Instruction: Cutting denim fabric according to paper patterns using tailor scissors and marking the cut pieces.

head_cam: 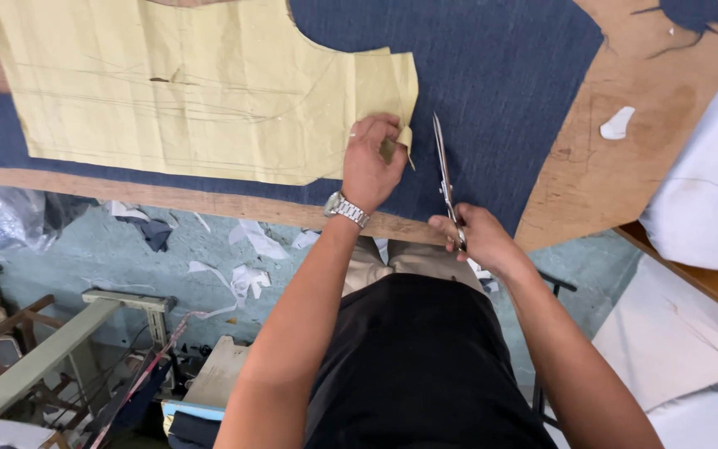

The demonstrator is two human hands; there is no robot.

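Observation:
A dark blue denim cloth (492, 91) lies flat on a wooden table (617, 175). A yellow paper pattern (184, 91) rests on top of it. My left hand (371, 162), with a metal watch on the wrist, presses down the pattern's lower right corner and pinches a small piece there. My right hand (475, 237) grips the handles of a pair of metal scissors (445, 170). The blades point away from me over the denim, just right of the pattern's edge.
A white scrap (617, 125) and a dark cloth scrap (691, 15) lie on the bare wood at right. White fabric (708, 183) is piled at the far right. Below the table edge, the green floor (110, 249) holds cloth scraps and a wooden frame (51, 349).

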